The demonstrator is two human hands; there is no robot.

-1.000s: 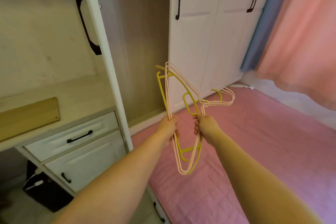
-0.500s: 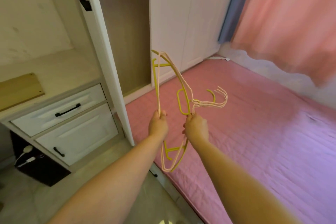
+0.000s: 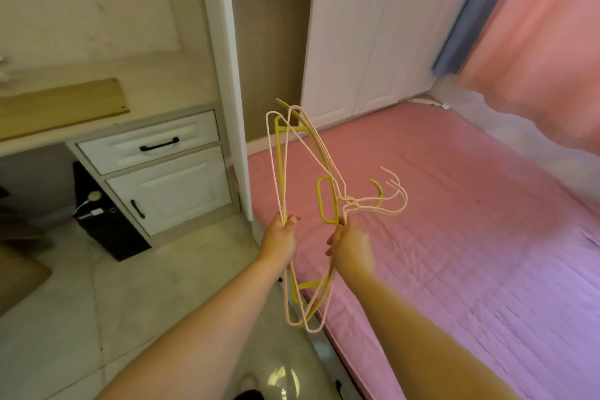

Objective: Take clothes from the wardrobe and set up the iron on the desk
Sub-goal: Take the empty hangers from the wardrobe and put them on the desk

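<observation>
Wooden board (image 3: 61, 104) lies on the pale worktop (image 3: 168, 84) at left, above white drawers (image 3: 149, 143), beside the open wardrobe (image 3: 269, 42). Left hand (image 3: 280, 240) and right hand (image 3: 352, 245) each grip the bunched hangers (image 3: 282, 178) over tiled floor (image 3: 65, 318) and the pink bed (image 3: 454, 237); pink curtain (image 3: 535, 26) hangs right.

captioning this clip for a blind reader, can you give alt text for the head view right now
Both hands hold a bundle of empty hangers, pale pink wire ones and a yellow one: the left hand grips the bars, the right hand the necks. Behind them are a pink-covered bed, an open white wardrobe and a desk with drawers.
</observation>
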